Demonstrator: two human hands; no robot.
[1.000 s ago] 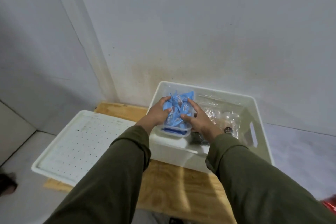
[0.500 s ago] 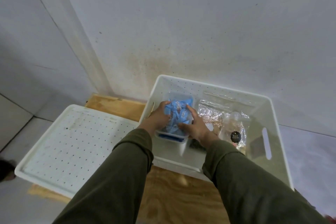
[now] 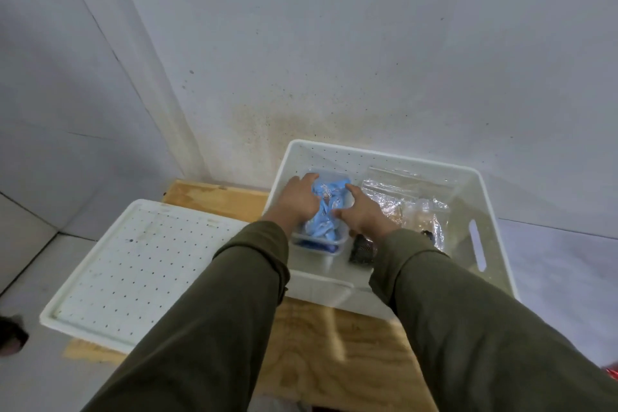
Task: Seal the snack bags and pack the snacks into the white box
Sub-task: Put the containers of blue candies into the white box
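Now my left hand (image 3: 296, 201) and right hand (image 3: 363, 216) flank the clear tub of blue snacks (image 3: 322, 221), fingers spread loosely against its two long sides rather than curled under it. The tub sits inside the white box (image 3: 481, 197), in its left half, with its long axis running away from me toward the wall. The sealed snack bags (image 3: 406, 207) lie just beside my right hand, so I judge that hand better placed to straighten them next.
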